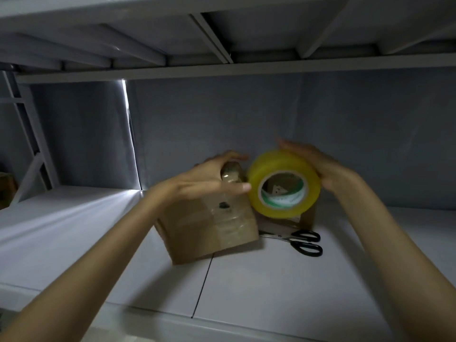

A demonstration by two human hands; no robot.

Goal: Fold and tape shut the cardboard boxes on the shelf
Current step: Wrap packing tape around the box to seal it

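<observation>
Left hand [209, 180] grips taped cardboard box [209, 228]; right hand [318, 166] clasps glossy yellow tape roll [283, 183].

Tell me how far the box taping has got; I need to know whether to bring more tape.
Done: the cardboard box is folded shut, with clear tape over its near face. In hand: the left hand steadies its top while the right hand holds the tape roll, still thick, against it. Left: cutting the strip with the scissors lying on the shelf, and the second box behind, mostly hidden.
</observation>
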